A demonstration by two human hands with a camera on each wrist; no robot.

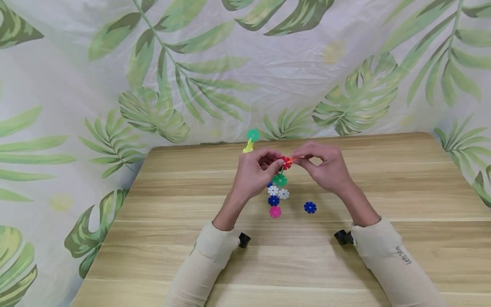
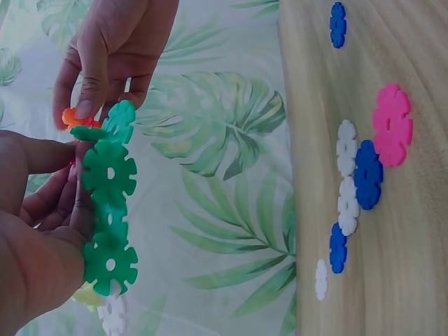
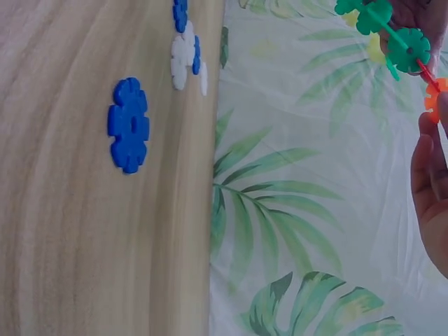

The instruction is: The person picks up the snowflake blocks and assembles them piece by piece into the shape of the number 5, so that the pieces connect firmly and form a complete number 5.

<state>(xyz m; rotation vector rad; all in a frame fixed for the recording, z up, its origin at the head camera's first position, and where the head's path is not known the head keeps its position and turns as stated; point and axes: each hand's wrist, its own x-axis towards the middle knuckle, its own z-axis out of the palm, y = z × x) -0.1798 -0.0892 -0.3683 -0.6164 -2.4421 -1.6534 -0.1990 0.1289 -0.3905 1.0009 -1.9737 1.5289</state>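
Above the table, my left hand (image 1: 251, 175) grips a joined chain of notched plastic snowflake discs, with thumb and forefinger at a red disc (image 1: 286, 163). Several green discs (image 2: 110, 255) of the chain run past the fingers in the left wrist view. A yellow disc (image 1: 248, 146) and another green disc (image 1: 253, 135) stick out beyond the hand in the head view. My right hand (image 1: 327, 170) pinches an orange disc (image 3: 435, 101) between thumb and forefinger, right at the red disc's edge. The left fingers partly hide the chain.
Loose discs lie below the hands on the wooden table (image 1: 184, 213): a pink one (image 1: 275, 212), a blue one (image 1: 273, 201) and white ones (image 1: 284, 194) close together. Another blue disc (image 3: 129, 126) lies apart to the right. A leaf-patterned cloth (image 1: 215, 106) hangs behind.
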